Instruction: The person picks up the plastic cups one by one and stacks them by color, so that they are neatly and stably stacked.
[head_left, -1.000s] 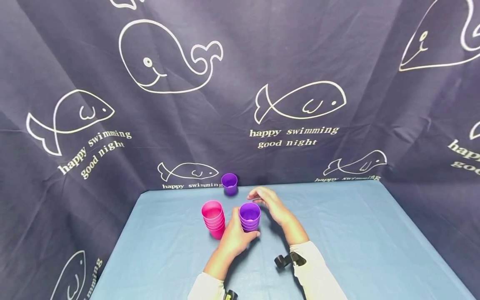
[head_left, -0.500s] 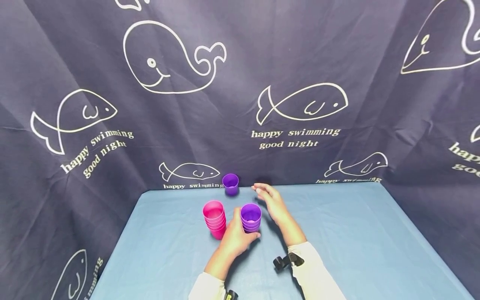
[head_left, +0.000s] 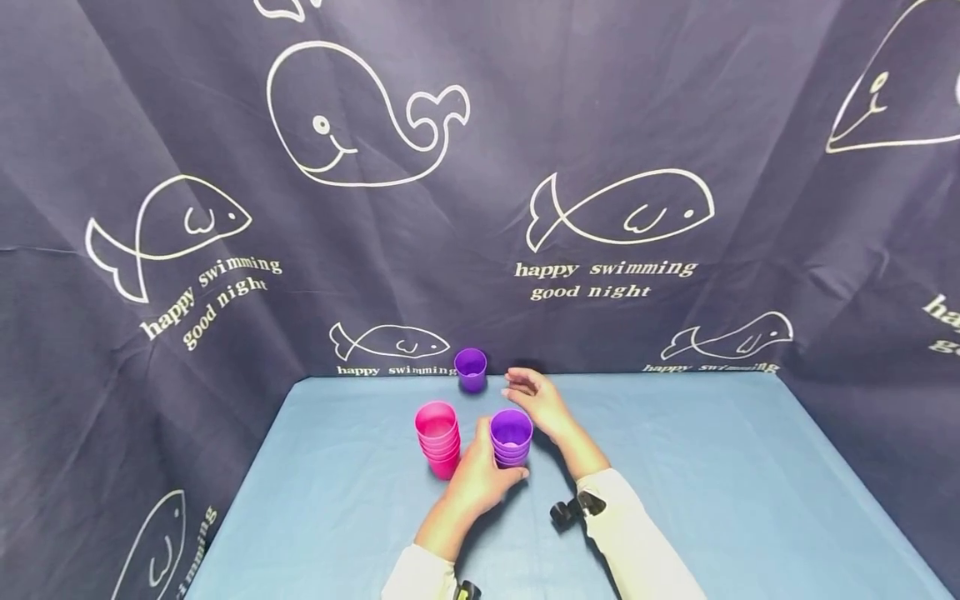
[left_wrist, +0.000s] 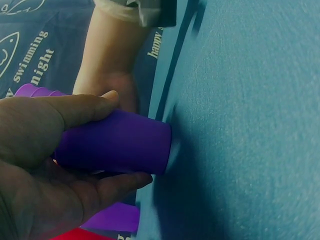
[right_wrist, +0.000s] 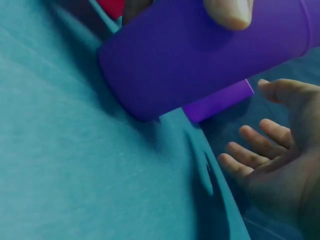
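Note:
My left hand (head_left: 477,477) grips a stack of several purple cups (head_left: 512,429), thumb on the near side and fingers round the left. In the left wrist view the bottom purple cup (left_wrist: 117,142) stands close to or on the cloth; contact is hard to tell. My right hand (head_left: 542,403) hovers behind and to the right of that stack, fingers loosely bent with nothing in them. A single purple cup (head_left: 471,372) stands upright at the back, left of the right hand's fingertips. Beside my left hand is a stack of pink cups (head_left: 437,440), mouths up.
Light blue cloth (head_left: 712,483) covers the table. A dark curtain (head_left: 600,208) with white fish drawings rises right behind the single cup and along both sides. Black wrist mounts (head_left: 576,508) stick out from the sleeves.
The right hand has shifted slightly, its fingers opening and then bending a little again. The left hand keeps its hold on the purple stack. The head view has turned slightly left.

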